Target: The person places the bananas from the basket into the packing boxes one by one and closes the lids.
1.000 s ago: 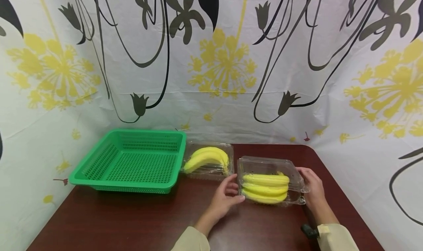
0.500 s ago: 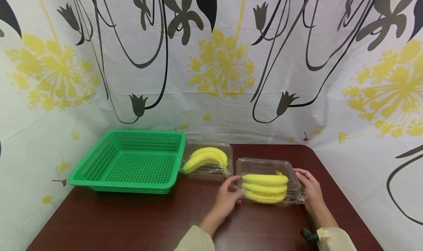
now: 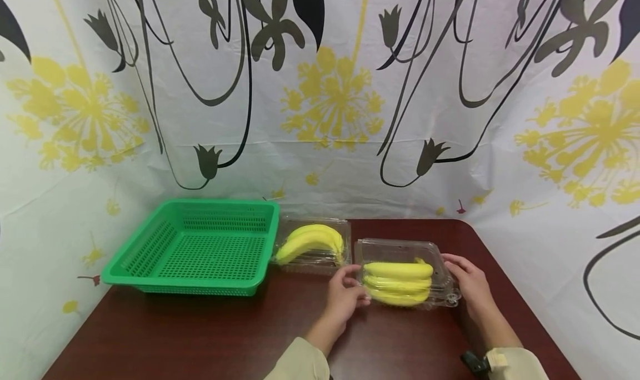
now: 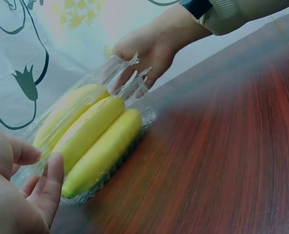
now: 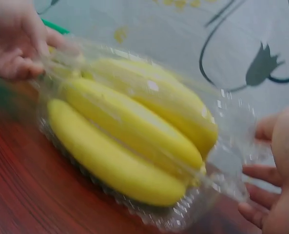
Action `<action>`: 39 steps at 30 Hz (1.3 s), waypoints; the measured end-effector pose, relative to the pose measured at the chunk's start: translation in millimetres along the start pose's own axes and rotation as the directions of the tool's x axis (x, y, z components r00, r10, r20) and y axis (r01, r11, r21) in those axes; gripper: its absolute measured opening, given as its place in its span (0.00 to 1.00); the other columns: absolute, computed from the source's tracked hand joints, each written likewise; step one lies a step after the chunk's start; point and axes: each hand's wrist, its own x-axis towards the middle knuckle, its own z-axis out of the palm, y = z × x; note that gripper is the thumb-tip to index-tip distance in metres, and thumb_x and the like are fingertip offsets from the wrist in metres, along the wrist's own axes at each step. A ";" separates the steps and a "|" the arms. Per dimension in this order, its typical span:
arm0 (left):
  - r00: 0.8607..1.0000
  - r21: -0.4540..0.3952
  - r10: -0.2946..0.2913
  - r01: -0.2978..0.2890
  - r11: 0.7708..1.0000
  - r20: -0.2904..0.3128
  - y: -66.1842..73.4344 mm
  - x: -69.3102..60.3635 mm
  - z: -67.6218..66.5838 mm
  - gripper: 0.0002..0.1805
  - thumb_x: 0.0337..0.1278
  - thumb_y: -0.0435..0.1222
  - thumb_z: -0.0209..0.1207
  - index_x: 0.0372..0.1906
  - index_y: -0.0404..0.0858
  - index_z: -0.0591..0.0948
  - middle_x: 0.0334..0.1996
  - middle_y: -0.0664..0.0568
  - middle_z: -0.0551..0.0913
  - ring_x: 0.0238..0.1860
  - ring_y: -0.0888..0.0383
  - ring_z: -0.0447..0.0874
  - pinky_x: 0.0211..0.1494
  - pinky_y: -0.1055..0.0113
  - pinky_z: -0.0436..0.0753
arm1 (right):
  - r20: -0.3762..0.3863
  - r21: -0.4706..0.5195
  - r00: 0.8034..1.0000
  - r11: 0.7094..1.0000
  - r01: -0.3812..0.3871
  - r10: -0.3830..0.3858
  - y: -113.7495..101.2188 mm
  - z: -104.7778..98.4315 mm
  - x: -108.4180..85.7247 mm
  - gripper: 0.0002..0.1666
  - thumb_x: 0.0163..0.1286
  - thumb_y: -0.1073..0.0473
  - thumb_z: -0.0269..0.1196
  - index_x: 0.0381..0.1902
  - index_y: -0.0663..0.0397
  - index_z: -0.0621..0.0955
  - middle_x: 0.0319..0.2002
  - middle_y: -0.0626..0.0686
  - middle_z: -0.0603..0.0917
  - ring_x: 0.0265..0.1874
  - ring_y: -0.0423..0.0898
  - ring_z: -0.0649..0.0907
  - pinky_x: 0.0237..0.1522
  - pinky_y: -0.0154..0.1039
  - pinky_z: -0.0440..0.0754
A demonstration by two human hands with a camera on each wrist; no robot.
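A clear plastic clamshell box (image 3: 392, 248) with several yellow bananas (image 3: 397, 284) in it is on the dark red table, between both hands. My left hand (image 3: 341, 299) grips its left edge, thumb in front and fingers at the side. At the opposite end, my right hand (image 3: 472, 288) holds the right edge; in the right wrist view its fingers (image 5: 263, 195) curl at the clear flange. The lid lies over the bananas, but how tightly its rim is pressed together is blurred. Part of the right hand's fingers is hidden behind the box in the left wrist view.
A second clear box (image 3: 345, 230) with bananas (image 3: 312, 242) stands at the back, left of the held one. Beside it is a green perforated plastic basket (image 3: 190, 283) at the back left. A patterned cloth (image 3: 320, 91) hangs behind the table.
The box's front right corner has dropped slightly and moved a little left. My right hand has shifted left along with it; the left hand's fingers have curled closer at the near corner.
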 end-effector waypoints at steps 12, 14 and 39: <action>0.998 0.013 0.015 -0.014 1.000 -0.055 -3.7 3.1 3.3 0.31 0.34 0.13 0.56 0.52 0.33 0.78 0.29 0.48 0.69 0.19 0.57 0.80 0.23 0.64 0.82 | -0.160 -0.082 0.984 0.992 -0.095 0.081 -14.7 20.9 -14.7 0.29 0.76 0.41 0.48 0.62 0.54 0.76 0.56 0.55 0.77 0.42 0.41 0.76 0.37 0.35 0.76; 0.998 0.020 0.013 -0.012 1.000 -0.057 -4.1 3.8 3.6 0.31 0.35 0.13 0.56 0.53 0.33 0.78 0.29 0.49 0.69 0.19 0.57 0.81 0.22 0.64 0.82 | -0.230 -0.122 0.973 0.990 -0.066 0.036 -11.1 25.7 -16.1 0.28 0.76 0.41 0.48 0.60 0.53 0.77 0.56 0.57 0.77 0.44 0.45 0.75 0.39 0.38 0.73; 0.988 0.041 0.042 -0.036 0.999 -0.149 -7.0 13.4 12.8 0.31 0.32 0.12 0.58 0.50 0.35 0.78 0.27 0.49 0.70 0.18 0.58 0.81 0.18 0.66 0.80 | -0.246 0.024 0.969 0.999 -0.023 0.028 3.0 40.4 -21.9 0.24 0.80 0.50 0.43 0.64 0.51 0.76 0.47 0.52 0.79 0.38 0.41 0.75 0.35 0.32 0.75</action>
